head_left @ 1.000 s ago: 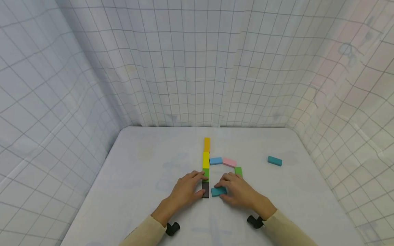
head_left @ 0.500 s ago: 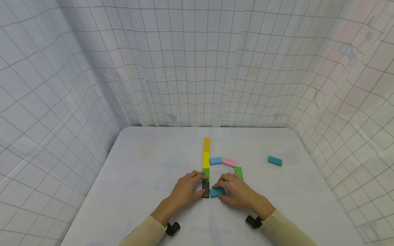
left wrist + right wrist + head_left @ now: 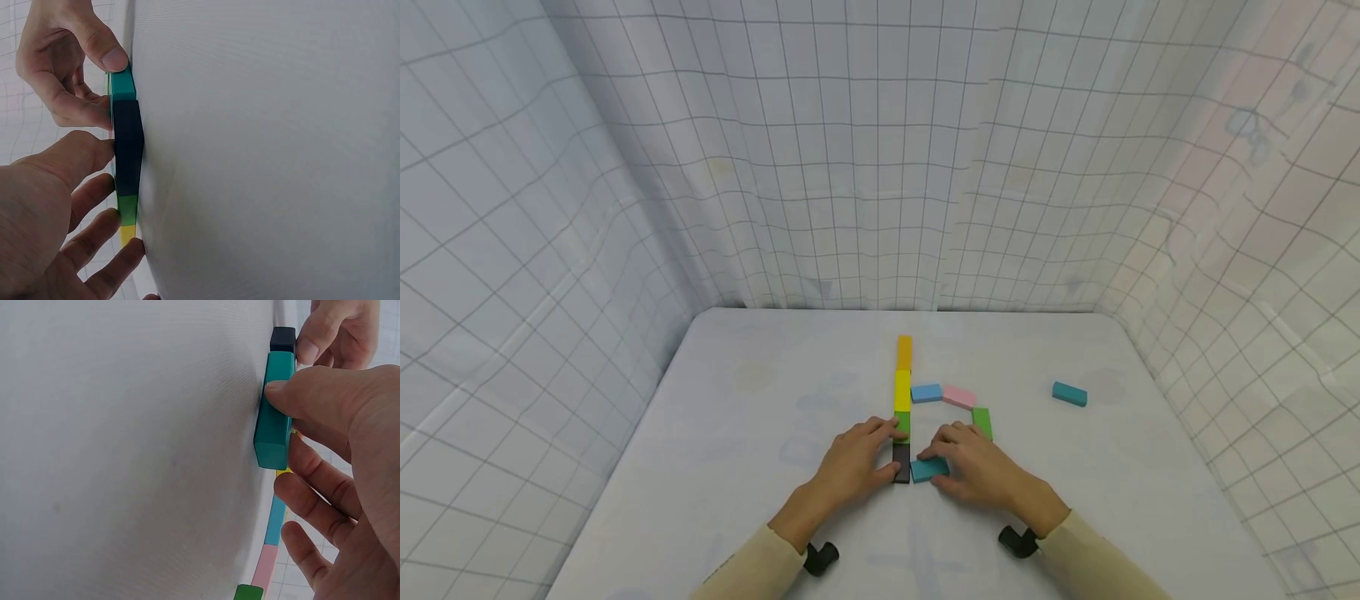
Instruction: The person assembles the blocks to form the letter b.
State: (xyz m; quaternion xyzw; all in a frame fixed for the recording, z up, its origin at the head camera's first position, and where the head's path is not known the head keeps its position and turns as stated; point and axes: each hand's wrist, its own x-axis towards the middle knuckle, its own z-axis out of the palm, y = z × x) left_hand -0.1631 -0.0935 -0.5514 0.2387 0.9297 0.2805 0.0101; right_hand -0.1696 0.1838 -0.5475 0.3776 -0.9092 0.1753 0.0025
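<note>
A column of flat blocks runs away from me: a black block (image 3: pixel 901 463) nearest, then a green block (image 3: pixel 902 426), a yellow block (image 3: pixel 902 390) and an orange block (image 3: pixel 904 353). My left hand (image 3: pixel 852 462) rests along the near end, thumb on the black block and fingertips on the green one. A teal block (image 3: pixel 928 469) lies crosswise, its end touching the black block's right side. My right hand (image 3: pixel 976 465) pinches it between thumb and finger; in the right wrist view the thumb presses the teal block's (image 3: pixel 275 419) near long side.
A blue block (image 3: pixel 927 393), a pink block (image 3: pixel 959 397) and a second green block (image 3: pixel 982 423) curve rightward from the yellow block. Another teal block (image 3: pixel 1070 393) lies apart at the right. Grid-patterned curtains (image 3: pixel 880 167) surround the white table (image 3: pixel 760 392).
My right hand has slid the teal block a little left, closing the small gap to the black block. In the last half second both hands have stayed almost still.
</note>
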